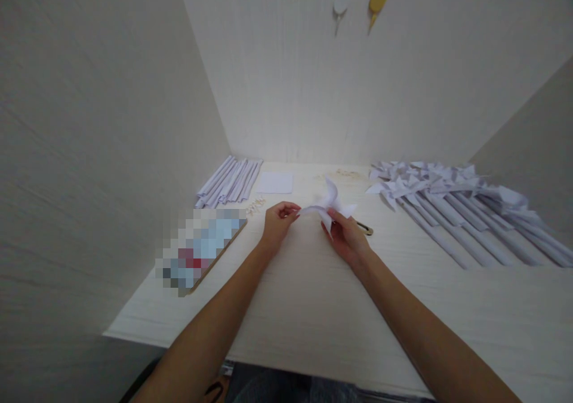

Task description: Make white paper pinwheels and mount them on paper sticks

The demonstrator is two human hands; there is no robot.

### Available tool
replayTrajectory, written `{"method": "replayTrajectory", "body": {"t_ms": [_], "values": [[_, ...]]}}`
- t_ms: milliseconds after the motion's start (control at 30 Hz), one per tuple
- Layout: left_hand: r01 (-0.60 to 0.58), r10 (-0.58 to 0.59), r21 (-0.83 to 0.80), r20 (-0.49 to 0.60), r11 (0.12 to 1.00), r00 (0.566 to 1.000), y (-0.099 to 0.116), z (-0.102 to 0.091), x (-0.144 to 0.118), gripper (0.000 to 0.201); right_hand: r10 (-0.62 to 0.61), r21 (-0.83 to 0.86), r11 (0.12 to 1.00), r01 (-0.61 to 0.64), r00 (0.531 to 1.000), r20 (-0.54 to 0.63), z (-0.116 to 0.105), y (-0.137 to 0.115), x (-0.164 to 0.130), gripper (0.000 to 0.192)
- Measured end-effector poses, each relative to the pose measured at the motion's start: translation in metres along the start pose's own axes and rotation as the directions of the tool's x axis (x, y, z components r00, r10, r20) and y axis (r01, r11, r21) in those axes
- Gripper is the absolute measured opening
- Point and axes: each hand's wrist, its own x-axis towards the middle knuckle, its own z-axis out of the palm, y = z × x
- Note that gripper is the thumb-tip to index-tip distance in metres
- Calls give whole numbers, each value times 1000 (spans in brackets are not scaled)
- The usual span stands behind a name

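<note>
A white paper pinwheel (330, 203) with curled blades is held up over the table between my two hands. My left hand (280, 221) pinches the tip of one blade at its left side. My right hand (347, 236) grips the pinwheel near its centre and lower blade, thumb on top. Part of a box cutter (364, 228) shows on the table just beyond my right hand, which hides the rest of it. Behind my left hand lie several small pale pieces (255, 206), too small to name, and a flat white paper sheet (276, 182).
Rolled paper sticks (230, 181) lie in a bundle at the back left. Finished pinwheels on paper sticks (452, 206) are piled at the right. A blurred-out phone-like slab (206, 251) rests at the left. Walls enclose the table (304, 319); two hooks (378, 0) hang on the back one.
</note>
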Motion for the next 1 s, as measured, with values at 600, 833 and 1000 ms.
{"method": "replayTrajectory", "body": {"t_ms": [600,833,1000], "values": [[-119,111,390,41,913,993,-4,21,16,24,34,68,997,-36,999,29,1,-4,-1,18],[-93,120,716,13,691,993,9,9,67,27,72,140,988,-70,997,-7,2,-4,-1,13],[-75,126,933,33,352,992,30,-27,100,29,91,157,983,-92,996,11,2,-3,2,12]]}}
